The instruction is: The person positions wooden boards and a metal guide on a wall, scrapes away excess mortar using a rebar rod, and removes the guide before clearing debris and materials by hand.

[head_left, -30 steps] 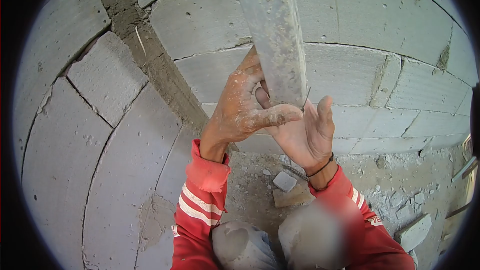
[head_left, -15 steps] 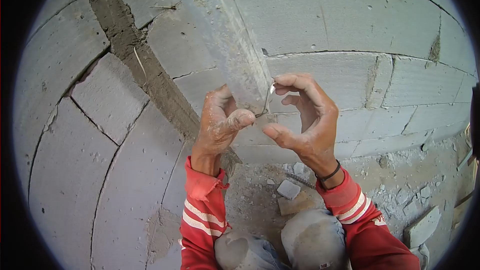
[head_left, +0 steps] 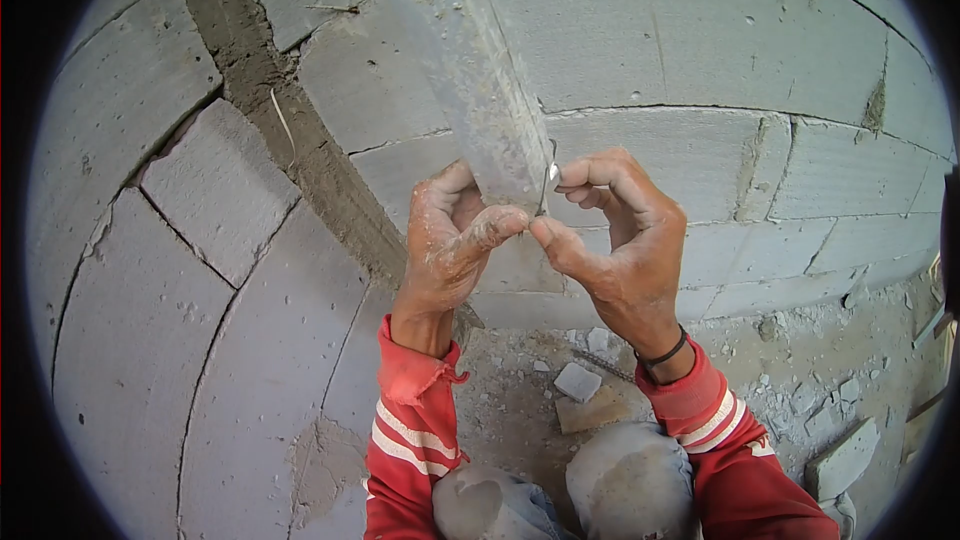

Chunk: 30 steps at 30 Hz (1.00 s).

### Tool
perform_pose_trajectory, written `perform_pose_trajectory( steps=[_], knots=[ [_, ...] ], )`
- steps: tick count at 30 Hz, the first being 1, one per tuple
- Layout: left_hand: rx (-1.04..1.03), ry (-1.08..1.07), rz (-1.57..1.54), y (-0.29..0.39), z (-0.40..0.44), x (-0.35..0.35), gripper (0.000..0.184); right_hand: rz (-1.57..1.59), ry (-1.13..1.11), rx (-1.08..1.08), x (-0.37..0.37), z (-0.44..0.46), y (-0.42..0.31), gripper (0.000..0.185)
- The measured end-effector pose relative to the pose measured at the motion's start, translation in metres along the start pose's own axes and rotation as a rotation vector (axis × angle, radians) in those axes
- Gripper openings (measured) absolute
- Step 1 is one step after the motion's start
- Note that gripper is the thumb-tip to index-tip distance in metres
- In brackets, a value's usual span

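A long, dusty pale-grey beam [head_left: 465, 70] slants down from the top of the view and ends between my two hands. Along its lower right corner runs a thin dark bent wire [head_left: 546, 195], with a small white bit at its side. My left hand [head_left: 447, 240] is closed at the beam's end, thumb tip at the wire's lower end; its other fingers are partly hidden. From the right, my right hand [head_left: 625, 225] curls around the wire, with its thumb at the lower end and index fingertip by the white bit.
Grey block walls [head_left: 640, 55] stand in front and at the left, with a mortar-filled groove [head_left: 270, 105] running diagonally. Rubble, a small block piece [head_left: 577, 381] and a broken slab [head_left: 843, 455] lie on the floor. My knees [head_left: 630, 480] are at the bottom.
My right thumb has come in to the wire's lower end, meeting my left thumb there. The wire now stands straighter against the beam, and my left hand has shifted slightly right.
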<state>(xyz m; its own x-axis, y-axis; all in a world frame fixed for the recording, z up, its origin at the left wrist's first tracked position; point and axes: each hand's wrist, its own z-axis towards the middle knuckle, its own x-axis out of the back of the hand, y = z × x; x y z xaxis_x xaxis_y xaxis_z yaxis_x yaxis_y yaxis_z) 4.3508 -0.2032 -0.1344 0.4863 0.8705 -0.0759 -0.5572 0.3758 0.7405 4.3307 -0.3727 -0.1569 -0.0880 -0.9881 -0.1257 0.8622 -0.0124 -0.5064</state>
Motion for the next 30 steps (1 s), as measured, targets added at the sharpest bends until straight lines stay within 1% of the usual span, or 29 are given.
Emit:
perform_pose_trajectory(
  steps=[3, 5, 6, 7, 8, 9, 10, 11, 12, 13, 14, 15, 16, 17, 18, 19, 20, 21, 23, 24, 25, 26, 27, 28, 29, 30],
  knots=[
    [0.028, -0.012, 0.003, 0.001, 0.002, 0.002, 0.058, -0.019, -0.001, 0.026, -0.002, -0.001, 0.000, 0.034],
    [0.032, -0.023, 0.004, -0.001, 0.002, 0.003, 0.065, -0.036, 0.004, 0.047, -0.002, -0.002, 0.001, 0.035],
    [0.034, -0.021, 0.004, -0.003, 0.002, 0.005, 0.065, -0.060, -0.022, 0.014, -0.001, -0.002, 0.001, 0.040],
    [0.036, -0.019, 0.030, -0.005, 0.001, 0.006, 0.071, -0.084, -0.050, -0.017, 0.000, -0.002, 0.000, 0.046],
    [0.036, -0.016, 0.056, -0.006, 0.000, 0.007, 0.078, -0.081, -0.056, -0.017, 0.001, -0.002, -0.004, 0.046],
    [0.032, -0.009, 0.058, -0.007, -0.002, 0.004, 0.078, -0.081, -0.047, -0.042, 0.002, -0.003, -0.011, 0.051],
    [-0.025, 0.093, -0.108, -0.008, -0.005, -0.001, 0.078, -0.079, -0.048, -0.053, 0.006, -0.007, -0.012, 0.053],
    [-0.056, 0.149, -0.191, -0.007, -0.012, 0.002, 0.078, -0.076, -0.049, -0.064, 0.010, -0.011, -0.013, 0.056],
    [-0.092, 0.203, -0.273, -0.006, -0.020, 0.005, 0.078, 0.021, 0.011, -0.120, 0.022, -0.018, -0.007, 0.058],
    [0.053, 0.326, -0.026, -0.004, -0.035, 0.021, 0.074, 0.118, 0.073, -0.178, 0.036, -0.025, -0.003, 0.061],
    [0.196, 0.441, 0.222, -0.001, -0.049, 0.035, 0.071, 0.099, 0.050, -0.278, 0.052, -0.033, -0.001, 0.056],
    [0.310, 0.395, 0.385, 0.002, -0.064, 0.044, 0.066, 0.078, 0.025, -0.378, 0.069, -0.042, 0.001, 0.052],
    [0.429, 0.349, 0.547, 0.005, -0.080, 0.048, 0.061, 0.077, 0.000, -0.473, 0.080, -0.050, 0.002, 0.043],
    [0.427, 0.360, 0.550, 0.010, -0.092, 0.047, 0.061, 0.076, -0.027, -0.568, 0.089, -0.056, 0.004, 0.034],
    [0.530, 0.199, 0.561, 0.016, -0.102, 0.045, 0.055, 0.084, -0.039, -0.565, 0.098, -0.062, 0.007, 0.034],
    [0.628, 0.035, 0.572, 0.023, -0.110, 0.042, 0.049, -0.035, -0.130, -0.602, 0.104, -0.067, 0.011, 0.025],
    [0.633, -0.116, 0.631, 0.026, -0.114, 0.039, 0.048, -0.151, -0.220, -0.632, 0.106, -0.068, 0.014, 0.017],
    [0.635, -0.267, 0.692, 0.028, -0.116, 0.033, 0.048, -0.136, -0.228, -0.618, 0.105, -0.067, 0.015, 0.017],
    [0.649, -0.548, 0.718, 0.037, -0.111, 0.015, 0.054, -0.235, -0.415, -0.515, 0.097, -0.056, 0.017, 0.011],
    [0.651, -0.650, 0.676, 0.042, -0.106, 0.003, 0.058, -0.211, -0.418, -0.484, 0.087, -0.046, 0.015, 0.011],
    [0.652, -0.752, 0.641, 0.048, -0.100, -0.009, 0.061, -0.226, -0.574, -0.479, 0.074, -0.034, 0.010, 0.015],
    [0.616, -0.811, 0.603, 0.052, -0.093, -0.021, 0.062, -0.244, -0.728, -0.466, 0.060, -0.021, 0.007, 0.019],
    [0.582, -0.873, 0.565, 0.057, -0.087, -0.032, 0.063, -0.221, -0.723, -0.422, 0.046, -0.010, 0.009, 0.019],
    [0.578, -0.865, 0.614, 0.059, -0.080, -0.043, 0.063, -0.239, -0.909, -0.340, 0.030, 0.000, 0.014, 0.020],
    [0.496, -0.881, 0.568, 0.061, -0.074, -0.052, 0.062, -0.264, -1.090, -0.254, 0.014, 0.010, 0.017, 0.022],
    [0.414, -0.897, 0.523, 0.063, -0.068, -0.061, 0.061, -0.302, -1.190, -0.159, -0.004, 0.019, 0.019, 0.027]
  ],
)
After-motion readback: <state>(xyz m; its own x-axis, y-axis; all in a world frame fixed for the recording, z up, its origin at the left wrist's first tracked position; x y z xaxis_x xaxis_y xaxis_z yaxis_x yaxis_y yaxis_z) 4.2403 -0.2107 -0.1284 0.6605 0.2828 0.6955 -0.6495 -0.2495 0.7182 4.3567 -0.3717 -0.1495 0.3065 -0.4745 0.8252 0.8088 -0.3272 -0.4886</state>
